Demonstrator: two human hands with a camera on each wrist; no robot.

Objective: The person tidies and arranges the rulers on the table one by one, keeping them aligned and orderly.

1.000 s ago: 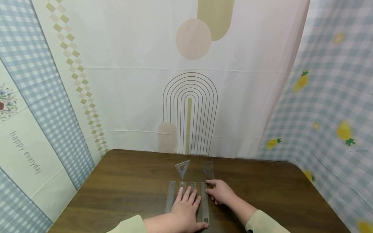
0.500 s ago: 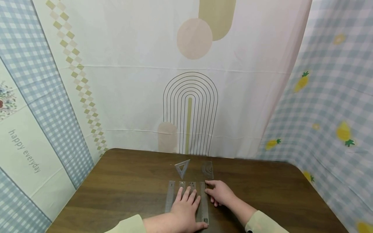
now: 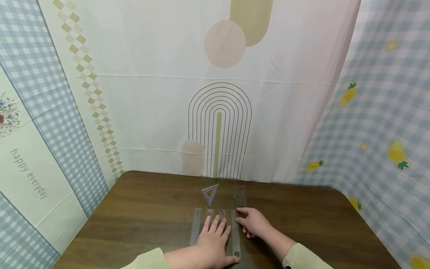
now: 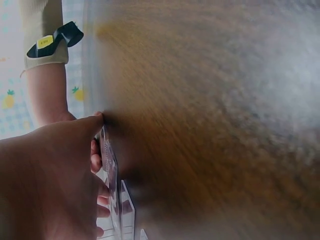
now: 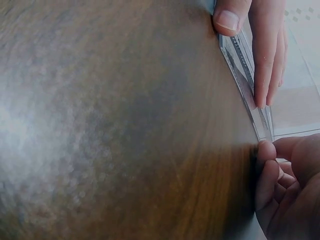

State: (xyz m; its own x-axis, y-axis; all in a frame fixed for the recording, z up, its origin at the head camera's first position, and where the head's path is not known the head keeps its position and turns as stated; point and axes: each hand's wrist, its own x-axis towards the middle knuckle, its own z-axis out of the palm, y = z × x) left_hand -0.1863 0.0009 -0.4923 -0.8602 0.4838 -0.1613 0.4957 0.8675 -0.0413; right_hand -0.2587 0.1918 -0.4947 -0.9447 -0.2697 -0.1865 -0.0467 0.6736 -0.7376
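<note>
Four clear strips lie side by side on the brown table. My left hand (image 3: 212, 244) rests across them, fingers spread, its thumb on the near end of the rightmost ruler (image 3: 236, 239). My right hand (image 3: 256, 223) pinches that ruler's far end between thumb and forefinger, the other fingers curled. The leftmost ruler (image 3: 196, 228) shows beside my left hand; two middle strips are mostly covered. In the left wrist view the back of my left hand (image 4: 50, 175) fills the lower left. In the right wrist view my right hand (image 5: 295, 182) meets the end of the ruler (image 5: 240, 72).
Beyond the rulers lie a clear triangle (image 3: 214, 188) and, to its right, a clear protractor (image 3: 240, 195). The brown table (image 3: 147, 209) ends at a patterned cloth (image 3: 151, 112) behind it, with checked cloth (image 3: 376, 123) hanging at the right.
</note>
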